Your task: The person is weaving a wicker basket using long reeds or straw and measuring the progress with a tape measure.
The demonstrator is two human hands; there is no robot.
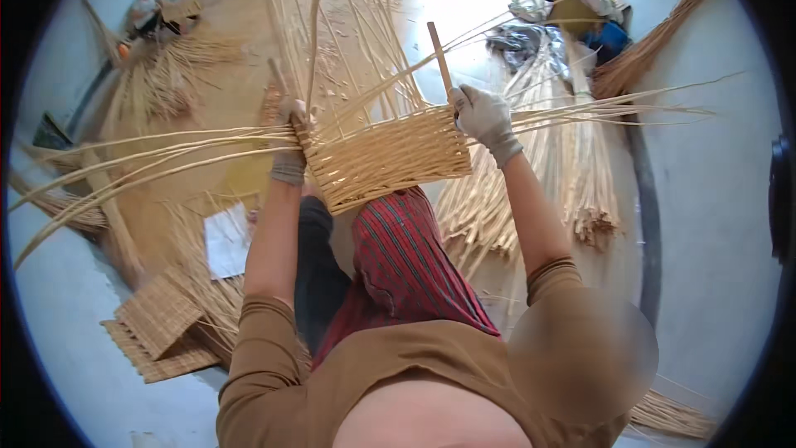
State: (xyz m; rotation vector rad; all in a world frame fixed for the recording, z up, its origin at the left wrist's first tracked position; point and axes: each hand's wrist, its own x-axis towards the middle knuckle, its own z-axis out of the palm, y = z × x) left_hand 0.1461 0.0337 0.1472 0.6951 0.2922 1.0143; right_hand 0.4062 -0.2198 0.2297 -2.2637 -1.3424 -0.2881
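A woven wicker panel stands tilted over my knees, its lower edge near the red striped cloth on my lap. My left hand, in a glove, is closed around the panel's left edge near a thick upright stick. At the upper right corner my right hand, also gloved, grips the edge beside another thick stick. Long loose willow rods stick out past my left hand, and more rods reach out past my right. Thin upright rods rise from the panel's top edge.
Bundles of pale rods lie on the floor to the right, below a heap of bags. Two finished woven mats and a white sheet lie at the left. Far left, another person sits near a rod pile.
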